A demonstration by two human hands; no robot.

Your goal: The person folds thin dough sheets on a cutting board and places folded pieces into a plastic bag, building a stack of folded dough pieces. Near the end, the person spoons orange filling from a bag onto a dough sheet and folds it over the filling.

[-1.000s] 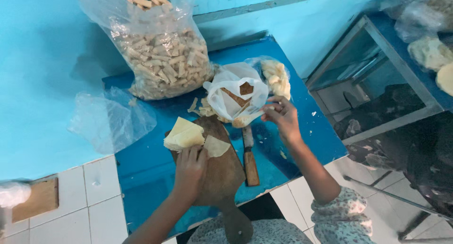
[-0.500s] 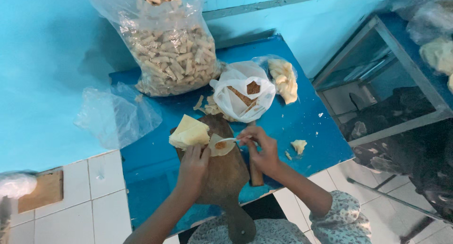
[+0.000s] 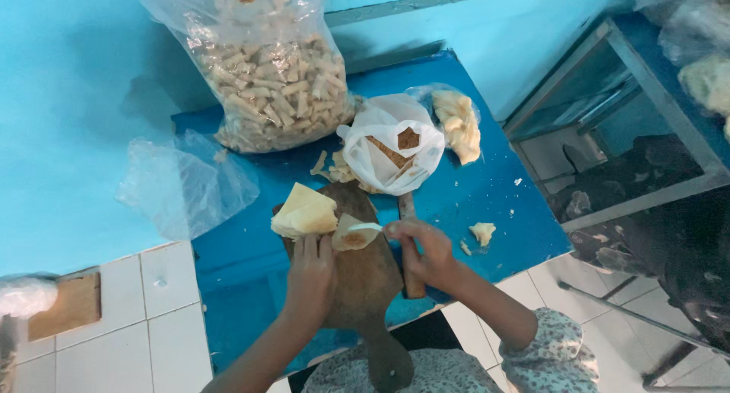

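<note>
While both hands work on the wooden board [image 3: 365, 279] at the lower middle of the frame, the scene reads like this:

Left hand: the left hand [image 3: 310, 275] lies flat, fingers loose, touching the stack of thin square wrappers [image 3: 304, 210]; it grips nothing.
Right hand: the right hand [image 3: 426, 252] is closed on a folded wrapper [image 3: 353, 233], pinching its white edge; a brown filling shows inside.
Done: I judge many pieces finished, because the big clear bag [image 3: 274, 89] at the upper middle is full of rolled sticks.
Left: a thick stack of wrappers remains, and the white bag of filling [image 3: 391, 150] above the board is open, so much work seems left.
Knife: a knife with wooden handle [image 3: 411, 275] lies under the right hand.
Change: one second ago the right hand was up at the white bag; now it is down at the board, folding.
</note>
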